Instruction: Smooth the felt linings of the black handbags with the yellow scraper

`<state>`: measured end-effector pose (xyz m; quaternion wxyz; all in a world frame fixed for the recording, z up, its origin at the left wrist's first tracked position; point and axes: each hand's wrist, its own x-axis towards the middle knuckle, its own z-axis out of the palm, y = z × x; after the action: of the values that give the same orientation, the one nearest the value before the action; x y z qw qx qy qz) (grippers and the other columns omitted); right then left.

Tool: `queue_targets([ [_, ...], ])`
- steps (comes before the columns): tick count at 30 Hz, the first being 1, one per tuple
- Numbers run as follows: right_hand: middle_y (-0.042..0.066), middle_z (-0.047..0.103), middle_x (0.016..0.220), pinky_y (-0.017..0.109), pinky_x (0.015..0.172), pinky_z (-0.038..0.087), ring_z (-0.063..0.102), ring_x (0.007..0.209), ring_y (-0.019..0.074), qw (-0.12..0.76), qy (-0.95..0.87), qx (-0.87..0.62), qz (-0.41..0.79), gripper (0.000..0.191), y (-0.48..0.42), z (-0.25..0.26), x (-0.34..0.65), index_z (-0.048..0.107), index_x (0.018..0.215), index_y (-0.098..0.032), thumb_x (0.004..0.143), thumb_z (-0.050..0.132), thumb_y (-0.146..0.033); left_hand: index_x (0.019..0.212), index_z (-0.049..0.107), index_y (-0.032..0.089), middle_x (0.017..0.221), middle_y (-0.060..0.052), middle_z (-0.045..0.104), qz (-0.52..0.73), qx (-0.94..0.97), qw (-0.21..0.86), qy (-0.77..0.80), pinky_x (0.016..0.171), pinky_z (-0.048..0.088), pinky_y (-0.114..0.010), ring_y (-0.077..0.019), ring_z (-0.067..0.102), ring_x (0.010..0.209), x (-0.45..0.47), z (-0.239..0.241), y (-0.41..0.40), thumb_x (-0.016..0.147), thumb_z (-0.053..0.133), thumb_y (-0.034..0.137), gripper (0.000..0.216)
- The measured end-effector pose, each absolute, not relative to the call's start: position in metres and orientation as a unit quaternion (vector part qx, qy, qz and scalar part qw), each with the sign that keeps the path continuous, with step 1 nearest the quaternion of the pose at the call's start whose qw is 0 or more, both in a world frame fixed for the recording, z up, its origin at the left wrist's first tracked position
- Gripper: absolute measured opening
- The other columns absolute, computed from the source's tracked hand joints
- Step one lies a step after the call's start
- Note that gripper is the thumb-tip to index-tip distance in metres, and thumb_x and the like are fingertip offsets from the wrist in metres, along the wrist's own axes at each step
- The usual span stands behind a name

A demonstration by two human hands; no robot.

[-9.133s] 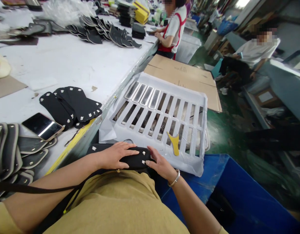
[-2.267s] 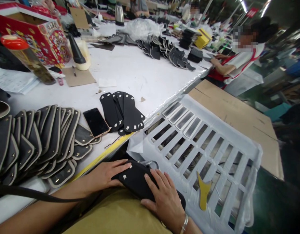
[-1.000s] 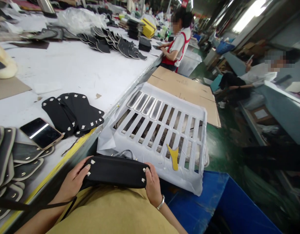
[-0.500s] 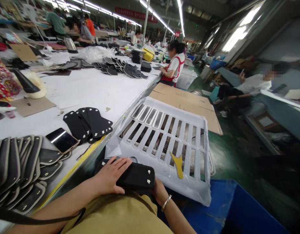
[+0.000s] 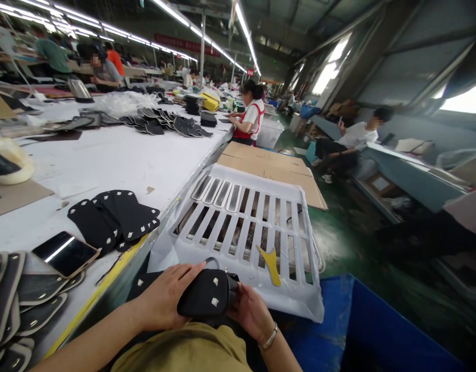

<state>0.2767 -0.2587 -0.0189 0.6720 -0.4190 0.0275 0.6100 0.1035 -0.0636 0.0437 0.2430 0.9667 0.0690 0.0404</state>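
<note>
A black panel (image 5: pixel 203 294) with small white patches near its end lies over my lap, bent into a curve. My left hand (image 5: pixel 166 294) is closed round its left part, fingers over the top. At its right end my right hand (image 5: pixel 253 312) has its fingers curled on the edge, with the fingertips partly hidden behind it. Just beyond stands a white slotted tray (image 5: pixel 230 248), with several pale-rimmed strips (image 5: pixel 217 192) in its upper slots. A yellow flat piece (image 5: pixel 272 264) lies across the tray's near side.
On the white table to the left are similar black panels (image 5: pixel 117 219), a phone (image 5: pixel 65 253) and a pile of pale-edged dark pieces (image 5: pixel 9 299). Cardboard (image 5: pixel 269 165) lies past the tray. A blue bin (image 5: pixel 319 320) stands at lower right. A person in a red apron (image 5: pixel 251 116) works at the table.
The black panel has gone from lying fairly flat to being bent, its right end drawn inward. My right hand has come up from behind it onto the edge. The view has swung right.
</note>
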Motion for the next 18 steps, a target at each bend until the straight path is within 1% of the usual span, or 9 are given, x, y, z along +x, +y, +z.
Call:
queue_targets([
  [3,0.004,0.069,0.095,0.034,0.076,0.049,0.063,0.085,0.0176,0.681,-0.026,-0.405,0.609,0.031,-0.269,-0.022,0.274,0.064,0.102,-0.02,0.073,0.06,-0.028,0.143,0.01,0.025,0.132,-0.011,0.044,0.045,0.962,0.257,0.077,0.105,0.031,-0.045,-0.0303,0.042,0.12,0.102,0.04,-0.062,0.06,0.064,0.026,0.099],
  [5,0.004,0.069,0.091,0.034,0.077,0.049,0.063,0.082,0.0183,0.671,-0.067,-0.432,0.599,0.035,-0.27,-0.035,0.269,0.066,0.1,-0.019,0.065,0.07,-0.024,0.143,0.011,0.025,0.136,-0.011,0.042,0.049,0.957,0.27,0.092,0.106,0.031,-0.044,-0.0297,0.04,0.123,0.103,0.034,-0.059,0.062,0.064,0.025,0.096],
  [7,0.004,0.069,0.084,0.034,0.076,0.048,0.063,0.075,0.0179,0.658,-0.1,-0.471,0.579,0.033,-0.266,-0.052,0.265,0.069,0.093,-0.016,0.062,0.076,-0.027,0.143,0.013,0.025,0.14,-0.01,0.038,0.048,0.951,0.286,0.104,0.107,0.029,-0.044,-0.0292,0.038,0.126,0.106,0.031,-0.055,0.063,0.064,0.026,0.094],
  [9,0.004,0.068,0.075,0.034,0.074,0.047,0.061,0.07,0.0178,0.657,-0.131,-0.507,0.543,0.03,-0.26,-0.065,0.264,0.071,0.082,-0.014,0.06,0.078,-0.033,0.143,0.015,0.025,0.141,-0.009,0.037,0.03,0.947,0.299,0.111,0.108,0.029,-0.044,-0.0293,0.036,0.128,0.11,0.032,-0.052,0.062,0.065,0.026,0.095],
  [11,0.004,0.067,0.071,0.035,0.074,0.047,0.06,0.071,0.0194,0.661,-0.154,-0.529,0.509,0.026,-0.252,-0.069,0.266,0.071,0.071,-0.014,0.059,0.078,-0.036,0.144,0.016,0.025,0.141,-0.009,0.037,0.002,0.946,0.303,0.111,0.108,0.028,-0.044,-0.0295,0.036,0.128,0.115,0.037,-0.052,0.059,0.066,0.025,0.099],
  [13,0.004,0.068,0.072,0.035,0.074,0.047,0.06,0.074,0.0217,0.669,-0.161,-0.527,0.499,0.024,-0.242,-0.066,0.266,0.071,0.066,-0.015,0.058,0.078,-0.037,0.144,0.017,0.026,0.142,-0.008,0.037,-0.012,0.947,0.3,0.111,0.109,0.027,-0.044,-0.0298,0.034,0.129,0.121,0.044,-0.055,0.056,0.068,0.024,0.102],
  [15,0.006,0.069,0.076,0.036,0.076,0.047,0.06,0.077,0.023,0.682,-0.147,-0.506,0.507,0.026,-0.232,-0.059,0.263,0.072,0.071,-0.016,0.061,0.076,-0.04,0.144,0.018,0.027,0.141,-0.008,0.038,-0.005,0.947,0.295,0.125,0.109,0.028,-0.045,-0.0302,0.034,0.129,0.126,0.049,-0.061,0.055,0.068,0.023,0.102],
  [18,0.009,0.069,0.09,0.039,0.083,0.046,0.062,0.087,0.0238,0.699,-0.108,-0.414,0.573,0.038,-0.221,-0.051,0.254,0.071,0.095,-0.015,0.072,0.065,-0.045,0.145,0.015,0.028,0.139,-0.009,0.041,0.022,0.944,0.293,0.147,0.107,0.03,-0.045,-0.03,0.038,0.127,0.125,0.048,-0.067,0.058,0.065,0.019,0.1],
])
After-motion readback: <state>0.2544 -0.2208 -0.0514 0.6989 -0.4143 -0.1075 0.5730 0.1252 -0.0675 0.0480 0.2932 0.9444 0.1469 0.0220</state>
